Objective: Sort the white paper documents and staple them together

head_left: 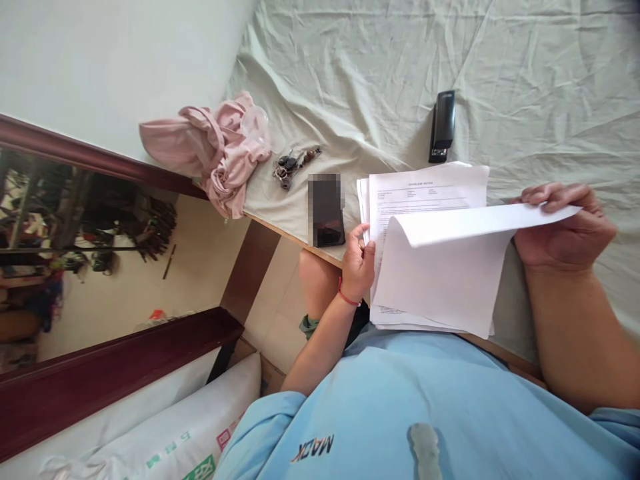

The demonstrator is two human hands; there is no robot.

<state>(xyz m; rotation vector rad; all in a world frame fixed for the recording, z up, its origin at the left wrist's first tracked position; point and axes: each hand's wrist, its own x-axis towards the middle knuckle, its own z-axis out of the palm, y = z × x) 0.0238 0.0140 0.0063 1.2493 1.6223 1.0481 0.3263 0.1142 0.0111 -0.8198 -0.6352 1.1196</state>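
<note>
A stack of printed papers (430, 189) lies at the table's near edge, close to my body. My left hand (359, 263) grips the stack's left edge, thumb on top and fingers at the side. With my right hand (567, 223) I pinch the right end of a lifted sheet of paper (450, 267), which curls up and over, its blank side showing. Printed text is visible on the page beneath. Just beyond the stack stands a black stapler (443, 127), touched by neither hand.
Left of the papers lies a dark phone (327, 227), partly blurred out. Farther left are a bunch of keys (286, 167) and a crumpled pink cloth (227, 147). A wrinkled pale sheet (525, 80) covers the table. A white sack (195, 427) sits on the floor at lower left.
</note>
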